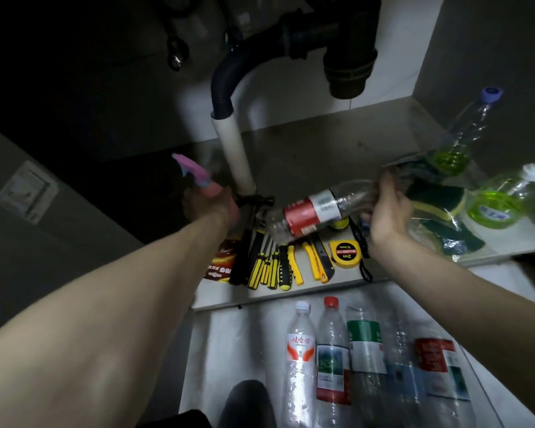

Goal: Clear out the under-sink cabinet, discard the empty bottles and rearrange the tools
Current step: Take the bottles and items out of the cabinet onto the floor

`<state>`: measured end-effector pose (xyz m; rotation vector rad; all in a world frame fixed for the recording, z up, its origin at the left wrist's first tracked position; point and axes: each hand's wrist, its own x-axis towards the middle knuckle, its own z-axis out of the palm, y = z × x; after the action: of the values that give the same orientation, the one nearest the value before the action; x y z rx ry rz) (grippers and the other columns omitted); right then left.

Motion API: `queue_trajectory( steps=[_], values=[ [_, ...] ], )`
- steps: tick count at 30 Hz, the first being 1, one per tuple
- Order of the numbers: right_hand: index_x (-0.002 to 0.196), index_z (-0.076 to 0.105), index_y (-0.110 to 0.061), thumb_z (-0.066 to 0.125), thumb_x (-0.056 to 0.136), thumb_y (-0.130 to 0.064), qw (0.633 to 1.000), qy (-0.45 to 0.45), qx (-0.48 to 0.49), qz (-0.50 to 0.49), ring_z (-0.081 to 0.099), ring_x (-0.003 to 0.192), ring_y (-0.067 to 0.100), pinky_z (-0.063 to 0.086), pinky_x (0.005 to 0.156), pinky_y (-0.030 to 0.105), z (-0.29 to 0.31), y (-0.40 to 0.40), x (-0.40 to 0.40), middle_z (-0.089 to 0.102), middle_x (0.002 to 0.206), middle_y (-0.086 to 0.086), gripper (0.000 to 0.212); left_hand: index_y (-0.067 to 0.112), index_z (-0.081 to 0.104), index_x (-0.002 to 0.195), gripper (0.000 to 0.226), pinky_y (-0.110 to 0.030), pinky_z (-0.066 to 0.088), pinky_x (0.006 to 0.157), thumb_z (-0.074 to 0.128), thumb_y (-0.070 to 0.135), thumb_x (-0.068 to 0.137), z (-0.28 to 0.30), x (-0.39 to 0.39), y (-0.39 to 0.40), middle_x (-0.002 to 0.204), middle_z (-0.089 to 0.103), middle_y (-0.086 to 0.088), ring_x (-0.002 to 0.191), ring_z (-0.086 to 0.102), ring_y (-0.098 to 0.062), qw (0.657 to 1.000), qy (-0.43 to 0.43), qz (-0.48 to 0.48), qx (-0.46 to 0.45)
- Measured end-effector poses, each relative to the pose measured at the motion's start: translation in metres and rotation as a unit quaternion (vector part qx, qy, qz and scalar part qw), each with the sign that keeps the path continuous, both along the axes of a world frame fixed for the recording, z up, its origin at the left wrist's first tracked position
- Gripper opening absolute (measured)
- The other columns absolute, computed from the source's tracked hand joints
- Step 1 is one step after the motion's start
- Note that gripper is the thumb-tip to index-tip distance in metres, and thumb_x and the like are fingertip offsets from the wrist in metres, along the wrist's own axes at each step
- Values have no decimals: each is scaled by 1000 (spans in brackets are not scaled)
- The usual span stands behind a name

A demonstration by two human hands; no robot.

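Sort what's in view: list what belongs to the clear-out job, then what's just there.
Belongs to the job:
- clear bottle with red label in the right hand
- pink spray bottle in the left hand
- empty bottles on the floor
- yellow-handled tools
- tape measure

Just there:
- drain pipe
- green soap bottles
- sponges

Both bare forearms reach forward. The left hand (210,205) is curled closed, knuckles up. The right hand (386,211), palm turned inward, has its fingers (383,186) wrapped in a grasp.
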<state>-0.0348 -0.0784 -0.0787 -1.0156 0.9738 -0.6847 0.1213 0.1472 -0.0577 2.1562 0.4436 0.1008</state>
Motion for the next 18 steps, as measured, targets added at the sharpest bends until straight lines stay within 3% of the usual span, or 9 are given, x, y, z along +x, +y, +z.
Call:
queue_trajectory(
  steps=[3,4,7,9,10,12,14,18],
  values=[
    [118,60,-15,51,100,-54,999,4,34,4,67,69,14,57,69,29,-12,0,-8,67,80,0,45,17,42,147,72,-37,37,107,75,31,84,-1,9,-4,146,49,-8,134,46,-29,999,-22,-11,25],
    [117,61,-15,51,99,-55,999,9,36,12,64,66,17,56,65,31,-15,1,-11,64,75,1,45,17,42,147,67,-36,36,107,72,28,87,-2,9,-3,146,49,-7,135,46,-29,999,-34,-22,21],
    [111,63,-14,51,98,-56,998,25,34,38,62,69,22,56,66,35,-20,5,-19,63,79,6,46,17,43,146,54,-31,34,104,62,22,96,0,5,-2,146,50,-7,134,47,-26,998,-58,-37,0],
    [98,59,-15,52,98,-55,999,28,27,36,60,60,17,53,57,31,-19,9,-25,63,76,4,41,16,46,142,47,-23,30,95,58,26,97,11,-1,-2,140,53,-7,129,51,-24,995,-98,-23,19],
    [95,58,-15,52,98,-56,998,38,22,33,62,60,16,52,57,29,-17,12,-30,65,76,2,41,16,47,139,45,-22,31,92,57,28,98,18,-5,-2,135,56,-7,125,54,-23,992,-122,-22,27],
    [108,63,-15,51,95,-60,997,64,7,37,68,76,21,55,71,34,-10,17,-41,72,89,3,49,18,50,134,45,-32,44,90,55,38,94,36,-13,1,124,60,-6,114,59,-23,983,-170,-50,41],
    [118,66,-8,51,94,-59,996,75,-11,52,67,89,27,53,85,39,-1,23,-54,74,101,8,59,20,52,123,49,-36,45,84,54,54,87,50,-25,8,115,60,-3,109,57,-22,966,-217,-104,91],
    [91,71,-9,57,95,-51,976,117,-98,157,60,75,24,44,76,36,15,30,-96,67,75,5,44,24,49,122,52,-37,42,84,53,57,83,56,-74,22,113,59,-3,110,52,-26,938,-258,-179,143]
  ],
)
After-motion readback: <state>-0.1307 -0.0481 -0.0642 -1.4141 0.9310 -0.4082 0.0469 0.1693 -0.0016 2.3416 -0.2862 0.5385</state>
